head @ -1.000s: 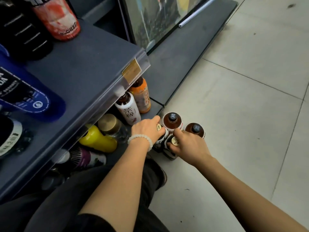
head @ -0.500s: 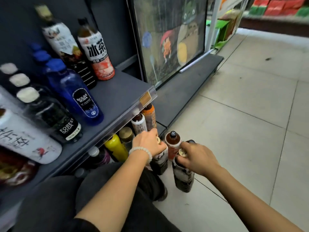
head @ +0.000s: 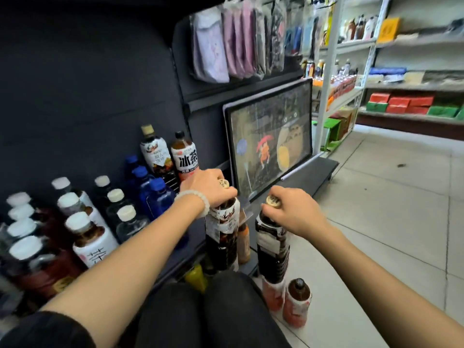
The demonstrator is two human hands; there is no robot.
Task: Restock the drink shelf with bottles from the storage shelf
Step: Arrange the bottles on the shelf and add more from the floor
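Note:
My left hand (head: 209,188) grips the neck of a dark drink bottle (head: 222,237) with a gold cap, lifted in front of the dark drink shelf (head: 193,237). My right hand (head: 292,213) holds a second gold-capped dark bottle (head: 272,249) by its neck, in the air to the right of the first. Two brown tea bottles with pink labels (head: 297,303) stand on the tile floor below my right hand. On the shelf stand a gold-capped coffee bottle (head: 154,151), an iced tea bottle (head: 185,156), blue soda bottles (head: 157,199) and several white-capped bottles (head: 88,237).
A framed cartoon picture (head: 271,136) leans on a low dark platform (head: 311,172) right of the shelf. Packaged goods (head: 238,41) hang above it. White store shelving (head: 351,59) stands at the far right. A yellow bottle (head: 197,277) sits under the shelf by my knees.
Both hands have lifted their bottles from floor level up to the height of the shelf. My view has tilted up, bringing the aisle and hanging goods into sight.

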